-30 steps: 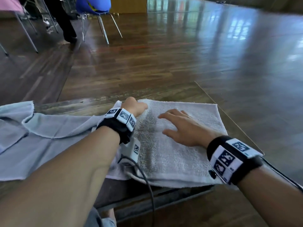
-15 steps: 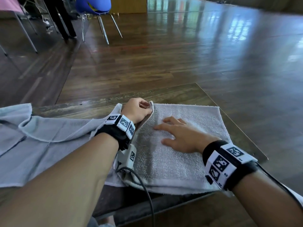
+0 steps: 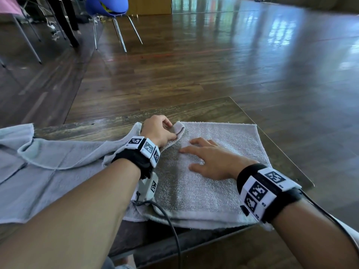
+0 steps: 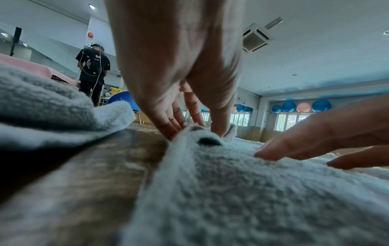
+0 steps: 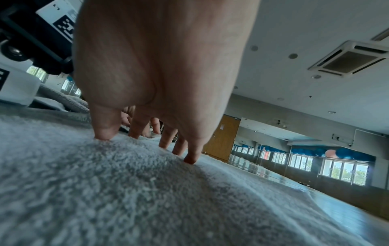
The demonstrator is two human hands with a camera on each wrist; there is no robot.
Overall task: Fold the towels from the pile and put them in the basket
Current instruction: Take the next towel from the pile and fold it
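On my far left a loose pale-blue towel (image 3: 48,171) lies spread over the tabletop (image 3: 194,111). Next, my left hand (image 3: 158,131) pinches the far left corner of the grey towel (image 3: 194,191), lifting that edge slightly off the wood. The grey towel itself lies folded flat on the right part of the tabletop, near its front edge. My right hand (image 3: 215,160) rests on it with fingers spread and straight, pressing the cloth down, grasping nothing.
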